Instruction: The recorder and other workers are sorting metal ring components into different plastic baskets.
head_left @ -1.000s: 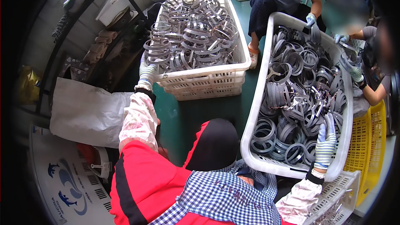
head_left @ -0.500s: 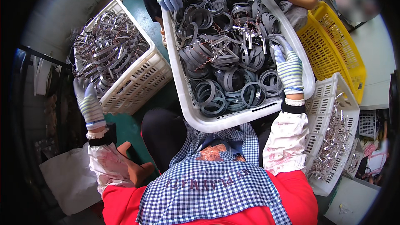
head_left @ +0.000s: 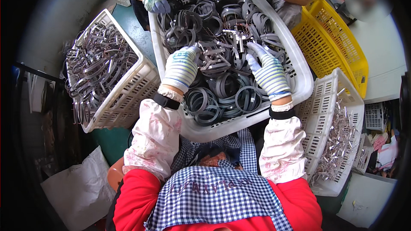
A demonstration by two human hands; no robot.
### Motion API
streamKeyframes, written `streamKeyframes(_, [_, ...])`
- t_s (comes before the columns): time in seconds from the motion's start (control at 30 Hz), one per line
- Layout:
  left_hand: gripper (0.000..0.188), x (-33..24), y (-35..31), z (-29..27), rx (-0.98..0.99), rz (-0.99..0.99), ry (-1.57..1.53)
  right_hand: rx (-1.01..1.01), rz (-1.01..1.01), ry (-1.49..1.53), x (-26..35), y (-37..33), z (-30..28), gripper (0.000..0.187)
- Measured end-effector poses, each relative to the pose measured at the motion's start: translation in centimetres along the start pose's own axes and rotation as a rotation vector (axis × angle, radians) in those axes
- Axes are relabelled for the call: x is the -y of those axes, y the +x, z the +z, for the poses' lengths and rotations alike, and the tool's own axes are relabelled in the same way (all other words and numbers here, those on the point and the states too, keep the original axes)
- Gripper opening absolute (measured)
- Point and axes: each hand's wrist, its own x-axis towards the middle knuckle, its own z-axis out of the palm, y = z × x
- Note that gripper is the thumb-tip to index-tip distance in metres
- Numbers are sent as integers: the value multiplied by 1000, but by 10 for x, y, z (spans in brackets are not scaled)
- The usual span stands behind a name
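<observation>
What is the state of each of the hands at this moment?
Left hand: bent beside metal rings; whether it grips any cannot be told.
Right hand: open over the rings, nothing visibly held.

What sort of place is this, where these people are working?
Most likely a workshop or small factory: the large white tub is full of grey, metal-looking rings, the white crate at right holds many small shiny pieces, and work gloves are worn.

Left hand [head_left: 181,68] apparently against metal rings [head_left: 215,66]

Both gloved hands [head_left: 182,66] [head_left: 269,75] forward, apart
</observation>
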Motion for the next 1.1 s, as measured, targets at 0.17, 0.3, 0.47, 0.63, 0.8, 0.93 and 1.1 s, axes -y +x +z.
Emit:
streamKeyframes(0.17, [18, -24, 14, -34, -374, 378, 28, -105, -207, -121, 14, 9, 6, 60])
streamKeyframes(0.3, [19, -46, 15, -29, -331, 514, -13, 83, -49, -166, 1, 6, 14, 49])
streamKeyframes(0.47, [54, -56, 11, -35, -609, 381, -173, 106, 217, -289, 9, -1, 13, 39])
streamKeyframes(0.63, [122, -37, 0, -9, -97, -97, -1283, 244, 288, 388, 7, -7, 25, 39])
streamKeyframes(0.8, [112, -44, -1, -12, 80, -168, -1859, 521, 269, 746, 38, -15, 31, 52])
streamKeyframes(0.93, [102, -46, 6, -13, -57, -229, -1721, 624, 219, 212, -22, -7, 32, 60])
streamKeyframes(1.1, [94, -39, 4, -26, -42, -303, -1586, 1031, 332, -682, -46, -12, 52, 48])
